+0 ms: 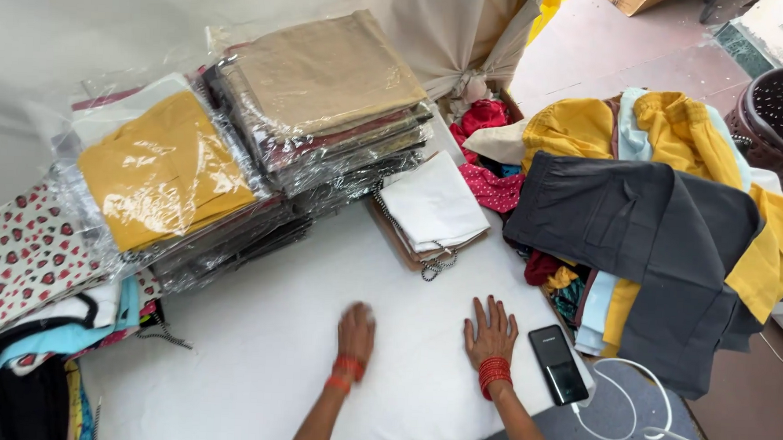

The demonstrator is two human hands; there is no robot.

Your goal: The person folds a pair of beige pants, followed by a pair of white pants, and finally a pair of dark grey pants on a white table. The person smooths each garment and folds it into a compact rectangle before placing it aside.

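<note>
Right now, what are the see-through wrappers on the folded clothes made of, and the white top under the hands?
The wrappers look like thin clear plastic: glossy, crinkled, with bright glare. The white top looks like matte cloth, softly wrinkled, though what lies beneath is hidden. Both hands rest flat on it.
</note>
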